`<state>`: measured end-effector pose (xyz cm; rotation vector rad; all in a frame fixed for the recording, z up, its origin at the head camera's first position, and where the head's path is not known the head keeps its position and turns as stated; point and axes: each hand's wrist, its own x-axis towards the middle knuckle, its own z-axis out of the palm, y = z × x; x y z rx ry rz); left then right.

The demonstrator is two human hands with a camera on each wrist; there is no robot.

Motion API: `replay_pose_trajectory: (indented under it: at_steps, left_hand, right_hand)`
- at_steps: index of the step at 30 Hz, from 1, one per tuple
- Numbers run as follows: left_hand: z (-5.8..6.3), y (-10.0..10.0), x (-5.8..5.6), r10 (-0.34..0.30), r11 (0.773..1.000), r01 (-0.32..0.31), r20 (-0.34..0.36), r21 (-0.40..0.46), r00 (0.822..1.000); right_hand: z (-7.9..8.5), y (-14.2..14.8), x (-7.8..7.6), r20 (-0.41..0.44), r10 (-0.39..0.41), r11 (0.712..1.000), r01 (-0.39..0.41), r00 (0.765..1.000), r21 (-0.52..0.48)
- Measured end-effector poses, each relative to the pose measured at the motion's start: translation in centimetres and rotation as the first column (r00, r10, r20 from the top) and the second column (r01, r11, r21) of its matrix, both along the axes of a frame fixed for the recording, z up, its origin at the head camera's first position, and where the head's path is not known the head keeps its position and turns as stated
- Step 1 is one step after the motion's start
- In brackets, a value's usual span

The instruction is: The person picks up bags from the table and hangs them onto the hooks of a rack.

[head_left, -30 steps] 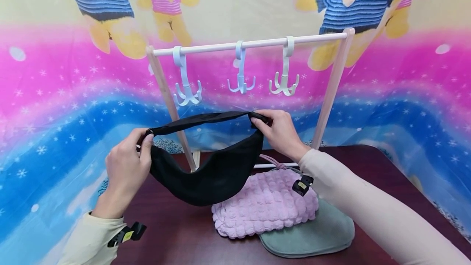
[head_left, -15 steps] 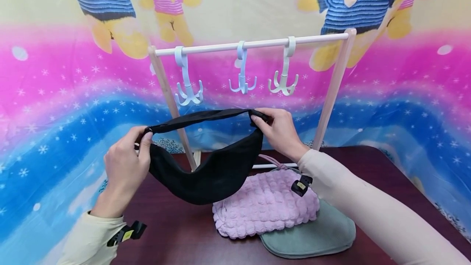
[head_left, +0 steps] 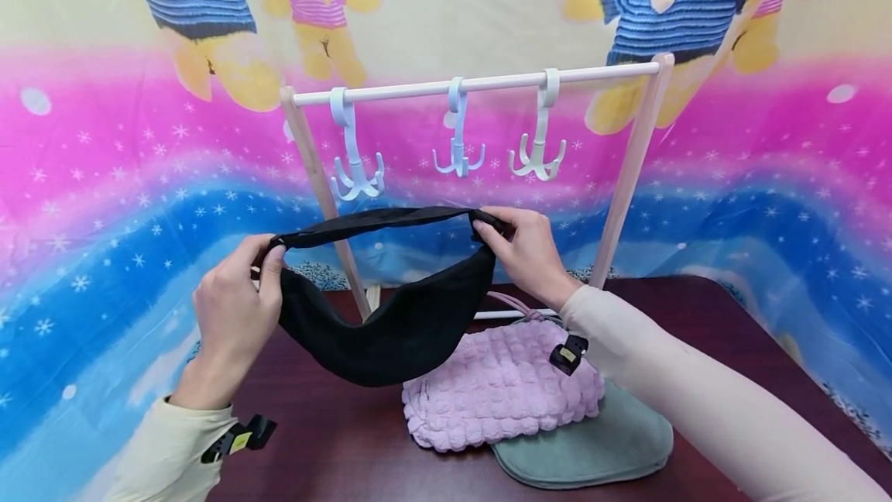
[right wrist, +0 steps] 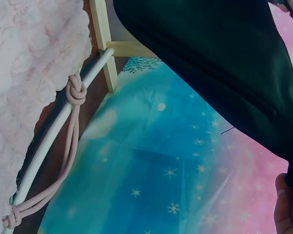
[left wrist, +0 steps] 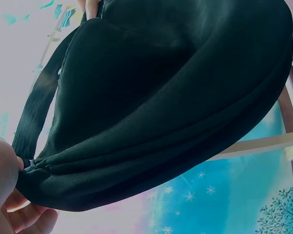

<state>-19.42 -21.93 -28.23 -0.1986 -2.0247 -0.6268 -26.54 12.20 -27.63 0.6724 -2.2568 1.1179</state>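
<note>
Between both hands hangs a black cloth bag (head_left: 390, 343) with a wide strap (head_left: 376, 219), held up above the table. My left hand (head_left: 233, 308) pinches its left end, where strap and body meet, thumb in front. At the opposite end my right hand (head_left: 526, 250) grips the other joint between thumb and fingers. The strap arches over the sagging body, leaving a gap between them. In the left wrist view the bag's dark body (left wrist: 151, 112) fills most of the picture. The right wrist view shows its lower edge and the right fingertips (right wrist: 283, 204) at the corner.
A wooden rack (head_left: 481, 84) stands behind, carrying a left hook (head_left: 357, 169), a middle hook (head_left: 458, 149) and a right hook (head_left: 539, 149). On the dark table (head_left: 313, 440), a pink puffy bag (head_left: 502, 393) lies partly over a grey-green bag (head_left: 592, 448). A patterned cloth covers the walls.
The left hand has shifted slightly left and up with its end of the bag. The right hand has barely moved. Both keep their hold.
</note>
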Motion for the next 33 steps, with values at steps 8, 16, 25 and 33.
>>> replay_pose_trajectory:
  at_steps: [8,16,25,33]
  left_hand:
    - [0.6,0.0,-0.1,0.006,1.0,-0.005,-0.028,0.003,1.0]
    - [1.1,0.0,0.0,0.013,1.0,-0.012,-0.039,0.01,0.999]
    - [1.8,0.3,0.2,0.028,0.999,-0.026,-0.044,0.034,0.999]
    - [2.5,0.6,0.1,0.026,0.998,-0.023,-0.055,0.05,0.998]
  right_hand:
    - [0.2,-0.3,-0.1,-0.023,-0.001,1.0,0.001,1.0,-0.029]
    - [0.4,-0.5,-0.1,-0.031,-0.001,0.998,-0.001,1.0,-0.056]
    - [0.5,-0.7,-0.1,-0.031,0.006,0.996,-0.008,1.0,-0.093]
    - [0.6,-0.8,-0.3,-0.024,-0.009,0.993,0.006,1.0,-0.114]
